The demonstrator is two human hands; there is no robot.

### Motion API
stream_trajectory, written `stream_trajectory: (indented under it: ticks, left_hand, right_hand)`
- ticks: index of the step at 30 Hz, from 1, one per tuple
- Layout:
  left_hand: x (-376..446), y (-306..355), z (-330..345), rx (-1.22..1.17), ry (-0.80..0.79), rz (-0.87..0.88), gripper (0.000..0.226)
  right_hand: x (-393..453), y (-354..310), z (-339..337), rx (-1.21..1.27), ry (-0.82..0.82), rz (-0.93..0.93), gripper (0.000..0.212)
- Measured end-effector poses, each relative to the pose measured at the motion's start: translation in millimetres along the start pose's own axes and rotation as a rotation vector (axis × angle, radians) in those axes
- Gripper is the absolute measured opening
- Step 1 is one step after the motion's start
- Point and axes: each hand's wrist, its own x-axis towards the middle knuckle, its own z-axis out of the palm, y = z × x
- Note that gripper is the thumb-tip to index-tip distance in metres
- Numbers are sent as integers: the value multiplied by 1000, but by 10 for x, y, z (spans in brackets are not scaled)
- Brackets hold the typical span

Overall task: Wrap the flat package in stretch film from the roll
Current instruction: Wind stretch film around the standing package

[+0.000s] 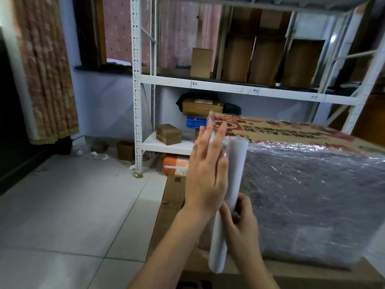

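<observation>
The flat package (pixel 308 192) stands on its edge at the right, its printed cardboard top edge showing and its near face covered in shiny stretch film. The white roll of film (pixel 233 176) stands nearly upright against the package's left end. My left hand (pixel 205 170) lies flat with straight fingers against the left side of the roll and the film there. My right hand (pixel 239 224) grips the roll low down, fingers curled round it.
The package rests on brown cardboard boxes (pixel 166 222). A white metal shelf rack (pixel 137 101) behind holds cartons and a blue crate (pixel 195 122). Pale floor tiles (pixel 73 205) spread to the left, with a curtain (pixel 45 69) beyond.
</observation>
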Motion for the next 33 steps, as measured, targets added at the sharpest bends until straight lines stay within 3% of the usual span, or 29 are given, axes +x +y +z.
stream_trajectory:
  ticks: [4,7,9,19,22,27,30,33]
  left_hand:
    - [244,-196,195,-100,20,-49,55]
    - [248,-361,273,-149,79,-22,57]
    - [248,-391,298,-100,99,14,55]
    - [273,-399,304,-103,81,80,74]
    - [268,-414,312,-96,90,95,70]
    - [250,-463,325,24,101,191,55]
    - [247,-484,330,60,109,207,52]
    - [234,-481,323,57,109,200,52]
  right_hand:
    - [1,-62,-20,-142,-13,-12,13]
    - [37,-89,-74,-590,40,-204,22]
    - [88,-123,-106,-734,101,-299,30]
    - [262,-230,-77,-703,235,-330,76]
    - [303,-248,-132,-693,212,-356,74]
    - [288,-173,-390,-523,137,-177,70]
    - [255,-114,-460,-459,138,-282,71]
    - [220,-70,-413,-606,135,-489,63]
